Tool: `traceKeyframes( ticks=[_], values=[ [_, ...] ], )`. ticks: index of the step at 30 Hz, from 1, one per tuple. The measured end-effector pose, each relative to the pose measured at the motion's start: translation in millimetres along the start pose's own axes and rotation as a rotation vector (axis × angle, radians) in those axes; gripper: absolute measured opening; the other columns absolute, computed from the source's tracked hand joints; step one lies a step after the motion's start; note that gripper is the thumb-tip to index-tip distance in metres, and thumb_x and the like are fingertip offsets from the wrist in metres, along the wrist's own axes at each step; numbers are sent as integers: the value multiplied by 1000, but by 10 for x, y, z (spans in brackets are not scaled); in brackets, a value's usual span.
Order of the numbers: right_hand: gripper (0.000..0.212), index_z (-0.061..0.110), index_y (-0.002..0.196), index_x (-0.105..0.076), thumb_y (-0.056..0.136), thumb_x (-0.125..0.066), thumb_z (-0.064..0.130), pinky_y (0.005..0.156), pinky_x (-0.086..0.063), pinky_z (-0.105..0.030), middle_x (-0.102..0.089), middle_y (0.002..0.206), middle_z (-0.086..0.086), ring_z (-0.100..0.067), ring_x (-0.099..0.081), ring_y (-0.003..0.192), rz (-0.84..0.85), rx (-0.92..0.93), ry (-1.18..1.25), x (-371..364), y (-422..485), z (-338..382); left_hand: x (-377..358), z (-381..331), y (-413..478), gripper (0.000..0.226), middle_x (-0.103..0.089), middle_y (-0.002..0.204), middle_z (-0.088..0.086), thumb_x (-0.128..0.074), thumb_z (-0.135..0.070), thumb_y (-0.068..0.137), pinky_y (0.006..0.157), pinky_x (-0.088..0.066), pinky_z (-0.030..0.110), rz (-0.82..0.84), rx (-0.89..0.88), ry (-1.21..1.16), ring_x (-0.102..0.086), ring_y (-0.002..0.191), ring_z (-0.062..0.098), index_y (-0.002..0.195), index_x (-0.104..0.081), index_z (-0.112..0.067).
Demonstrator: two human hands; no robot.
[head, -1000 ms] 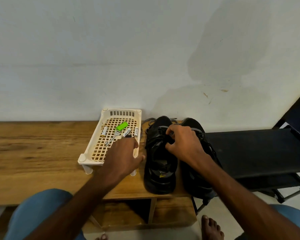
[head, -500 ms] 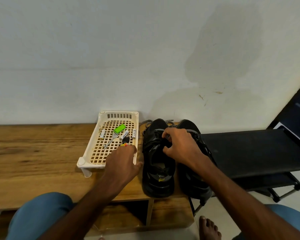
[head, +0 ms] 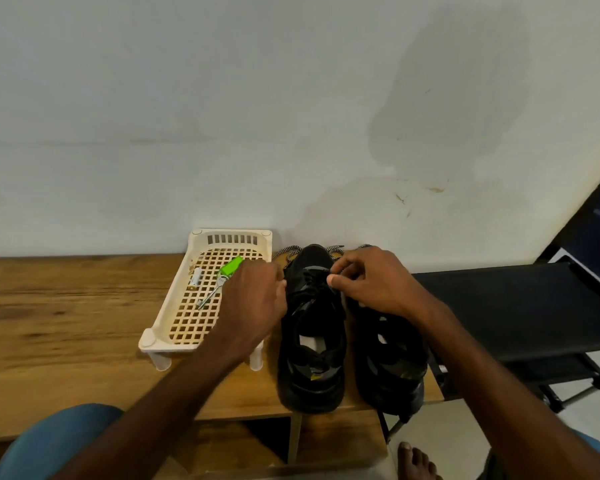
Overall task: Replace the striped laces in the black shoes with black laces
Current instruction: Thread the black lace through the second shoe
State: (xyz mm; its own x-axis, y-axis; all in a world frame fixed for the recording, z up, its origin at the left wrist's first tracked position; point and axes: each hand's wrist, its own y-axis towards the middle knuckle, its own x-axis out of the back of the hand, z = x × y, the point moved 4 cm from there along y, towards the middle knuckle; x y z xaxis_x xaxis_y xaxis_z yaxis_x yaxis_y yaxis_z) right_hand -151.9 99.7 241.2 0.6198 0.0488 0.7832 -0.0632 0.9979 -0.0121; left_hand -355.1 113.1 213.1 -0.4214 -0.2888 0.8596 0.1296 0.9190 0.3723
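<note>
We're on the left shoe: right hand pinches its lace, left hand grip unclear. Next: feed next eyelet.

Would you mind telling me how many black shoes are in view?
2. The first shoe stands beside the basket; the second shoe stands right of it, partly under the right hand, which pinches the first shoe's lace. No others seem hidden.
</note>
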Motion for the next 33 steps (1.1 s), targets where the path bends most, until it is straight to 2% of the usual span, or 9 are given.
traceKeyframes(
  ticks=[3,6,8,11,15,18,23,27,33],
  values=[
    [10,23,102,-78,97,-70,26,85,-60,-30,-74,96,8,-5,-69,87,-110,-2,3,82,119,-61,-174,-88,368,13,-73,94,4,-66,-22,92,68,-47,28,75,-29,-10,-67,88,21,99,-77,-17],
    [19,19,110,-75,92,-71,12,90,-58,-32,-72,108,2,-13,-67,94,-155,-21,-131,96,335,-135,-398,-82,637,16,-73,97,6,-63,-22,92,75,-50,31,193,-27,-61,-67,91,24,99,-75,-13],
    [39,18,125,-67,88,-71,7,96,-54,-36,-65,126,-4,-20,-63,110,-110,-10,-248,85,541,-188,-513,-62,730,19,-73,100,6,-62,-27,95,81,-54,36,242,-34,-97,-67,94,24,102,-71,-12],
    [62,15,142,-52,85,-76,13,109,-44,-41,-52,142,-8,-27,-50,131,14,9,-461,-24,870,-318,-628,-9,771,25,-72,103,4,-62,-35,97,83,-54,38,235,-25,-151,-66,94,22,109,-68,-13],
    [68,16,143,-45,83,-77,21,116,-32,-53,-53,140,-11,-32,-51,131,157,-5,-598,-258,1202,-547,-758,63,749,28,-71,107,3,-58,-38,100,81,-48,31,221,-4,-186,-63,94,17,114,-66,-15],
    [79,21,151,-39,83,-79,26,115,-33,-55,-52,143,-12,-34,-51,132,216,-6,-558,-319,1349,-651,-800,109,741,32,-69,110,4,-56,-40,101,77,-43,29,225,1,-145,-61,93,17,117,-64,-14],
    [76,23,148,-41,82,-79,28,110,-34,-60,-55,136,-12,-35,-53,126,258,11,-603,-407,1465,-708,-770,77,708,31,-68,116,7,-54,-33,103,87,-49,33,225,-24,-163,-63,103,21,122,-61,-11],
    [71,22,149,-41,87,-76,25,106,-41,-54,-54,137,-13,-35,-55,125,272,22,-616,-431,1521,-720,-761,51,682,31,-66,118,8,-50,-33,104,90,-50,35,226,-19,-160,-62,106,22,124,-60,-12],
    [49,28,145,-51,98,-62,21,102,-48,-50,-57,132,-12,-34,-58,121,259,98,-656,-469,1552,-723,-769,36,681,30,-65,115,8,-47,-34,105,87,-50,36,227,-9,-132,-62,102,22,122,-59,-12]
  ],
)
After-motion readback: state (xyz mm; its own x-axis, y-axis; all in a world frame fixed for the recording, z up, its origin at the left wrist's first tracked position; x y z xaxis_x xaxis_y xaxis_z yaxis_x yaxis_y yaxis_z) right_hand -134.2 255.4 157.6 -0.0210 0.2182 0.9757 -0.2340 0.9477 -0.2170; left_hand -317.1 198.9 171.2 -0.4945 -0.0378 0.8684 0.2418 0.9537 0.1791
